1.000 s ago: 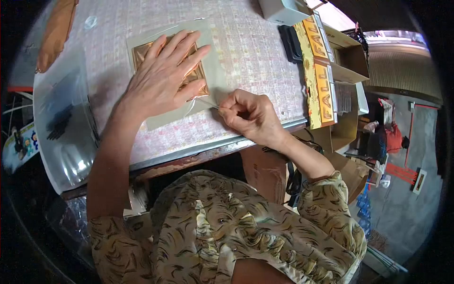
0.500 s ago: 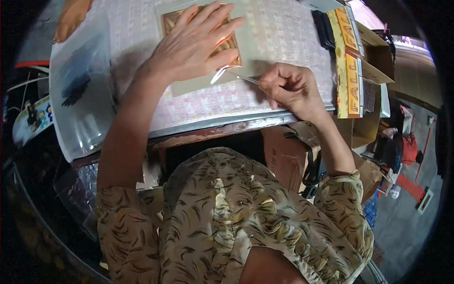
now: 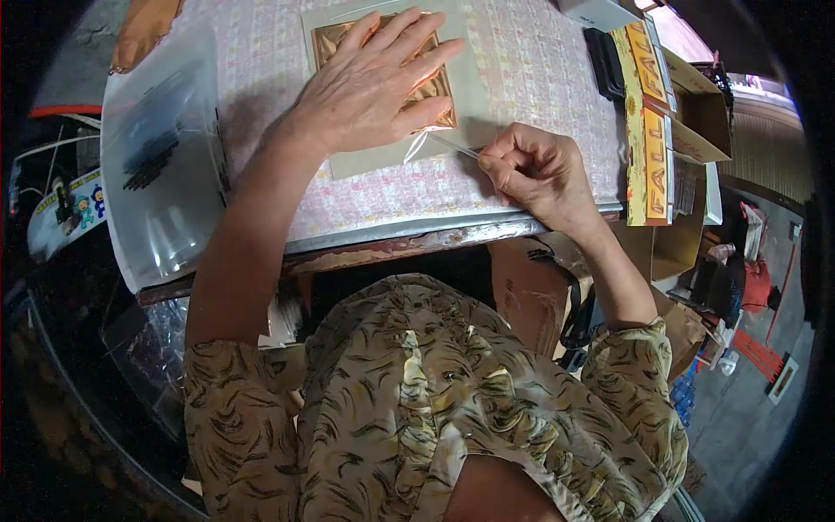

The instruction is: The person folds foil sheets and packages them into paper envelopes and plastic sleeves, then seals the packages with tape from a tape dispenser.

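My left hand [image 3: 372, 97] lies flat with fingers spread on a square of shiny copper-coloured foil [image 3: 443, 87]. Under the foil is a larger grey-green sheet [image 3: 358, 163] on the table. Thumb and index finger of my right hand [image 3: 541, 178] are pinched on the end of a thin clear plastic strip [image 3: 457, 147], just right of the sheet's lower corner. The strip runs from those fingertips to the foil's near right corner, where the clear film catches bright light. My left palm hides much of the foil.
A patterned cloth [image 3: 539, 83] covers the table under clear plastic. At left lies a clear plastic bag [image 3: 165, 209] with dark pieces in it. Yellow boxes lettered "FALL" [image 3: 652, 165] line the right edge, beside a black case [image 3: 604, 65]. Copper foil [image 3: 143, 35] sits at the far left corner.
The whole view has shifted slightly right and down. Both hands keep nearly the same pose, the left flat on the foil and the right pinching the strip.
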Motion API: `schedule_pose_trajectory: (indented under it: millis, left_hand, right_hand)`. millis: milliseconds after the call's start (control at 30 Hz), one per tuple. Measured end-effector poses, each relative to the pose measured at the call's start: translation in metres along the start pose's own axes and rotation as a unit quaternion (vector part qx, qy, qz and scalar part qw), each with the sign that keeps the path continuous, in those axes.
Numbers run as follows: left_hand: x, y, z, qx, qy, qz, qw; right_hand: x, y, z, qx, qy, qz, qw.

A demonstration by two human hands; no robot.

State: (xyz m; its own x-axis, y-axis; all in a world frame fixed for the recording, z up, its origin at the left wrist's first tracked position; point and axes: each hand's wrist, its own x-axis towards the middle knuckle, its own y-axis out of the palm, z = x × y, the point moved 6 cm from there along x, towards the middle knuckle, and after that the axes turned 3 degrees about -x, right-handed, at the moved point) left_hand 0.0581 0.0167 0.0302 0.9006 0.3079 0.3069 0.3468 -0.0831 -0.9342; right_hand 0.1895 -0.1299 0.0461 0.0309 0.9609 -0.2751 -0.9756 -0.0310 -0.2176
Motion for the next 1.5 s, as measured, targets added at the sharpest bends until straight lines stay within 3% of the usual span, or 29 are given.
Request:
schedule_pose_trajectory:
  millis: [833, 1267, 1500]
  left_hand:
    - [-0.001, 0.002, -0.001, 0.009, -0.014, 0.006, 1.0]
    - [-0.002, 0.001, 0.0, 0.006, -0.013, -0.005, 1.0]
    - [-0.001, 0.0, -0.002, 0.005, -0.015, 0.003, 1.0]
  right_hand:
    - [-0.003, -0.007, -0.005, 0.025, 0.019, -0.01, 0.999]
    - [-0.008, 0.008, -0.009, -0.059, 0.005, -0.01, 0.998]
    - [-0.009, 0.016, -0.012, -0.169, -0.01, -0.024, 0.985]
